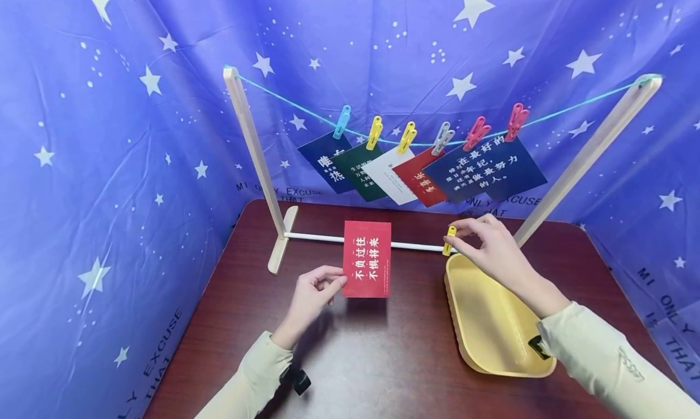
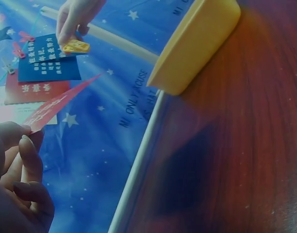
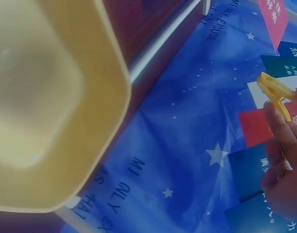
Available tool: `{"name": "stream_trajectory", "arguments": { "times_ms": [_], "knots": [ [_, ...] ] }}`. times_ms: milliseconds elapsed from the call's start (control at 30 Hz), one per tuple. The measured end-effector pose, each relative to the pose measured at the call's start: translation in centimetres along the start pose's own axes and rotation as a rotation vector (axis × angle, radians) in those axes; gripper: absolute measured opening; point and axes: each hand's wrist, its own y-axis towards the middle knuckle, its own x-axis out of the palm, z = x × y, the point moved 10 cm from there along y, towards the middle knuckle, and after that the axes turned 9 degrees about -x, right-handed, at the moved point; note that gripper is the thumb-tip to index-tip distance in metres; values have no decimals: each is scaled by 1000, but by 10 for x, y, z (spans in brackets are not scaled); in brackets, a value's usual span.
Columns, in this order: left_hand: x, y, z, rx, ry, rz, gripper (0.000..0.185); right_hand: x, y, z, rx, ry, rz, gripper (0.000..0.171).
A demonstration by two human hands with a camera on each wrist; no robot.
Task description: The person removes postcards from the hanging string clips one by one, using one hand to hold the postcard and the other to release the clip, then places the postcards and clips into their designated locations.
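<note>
My left hand [image 1: 308, 297] pinches a red card [image 1: 367, 259] with white lettering by its left edge, above the table. In the left wrist view the card is seen nearly edge-on between thumb and finger. A yellow clothespin [image 1: 449, 241] is pinched between the thumb and fingers of my right hand [image 1: 500, 255], over the far end of a yellow bin [image 1: 481, 358]. The right wrist view shows that clothespin [image 3: 277, 93] from the side. Behind both hands, several cards hang from a sagging teal string [image 1: 295, 106], among them a white card [image 1: 391, 175], held by clothespins.
Wooden posts [image 1: 248, 146] hold the string at both sides, joined low down by a white rod [image 1: 317, 237]. The left post's foot [image 1: 282, 240] rests on the dark red table [image 1: 350, 358]. Blue star-patterned cloth [image 1: 372, 54] surrounds the table.
</note>
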Motion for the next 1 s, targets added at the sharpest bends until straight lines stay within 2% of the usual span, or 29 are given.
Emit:
{"name": "stream_trajectory", "arguments": {
  "times_ms": [267, 567, 800, 1000],
  "knots": [
    [5, 2, -12, -49, 5, -31, 16, 6, -15, 11, 11, -7, -3, 23],
    [15, -1, -38, -145, 55, -69, 18, 16, -34, 24, 13, -32, -16, 22],
    [21, -4, -47, -158, 80, -108, 19, 24, -50, 35, 48, -59, -55, 23],
    [25, -4, -60, -197, 91, -140, 18, 30, -65, 44, 80, -78, -58, 20]
  ]
}}
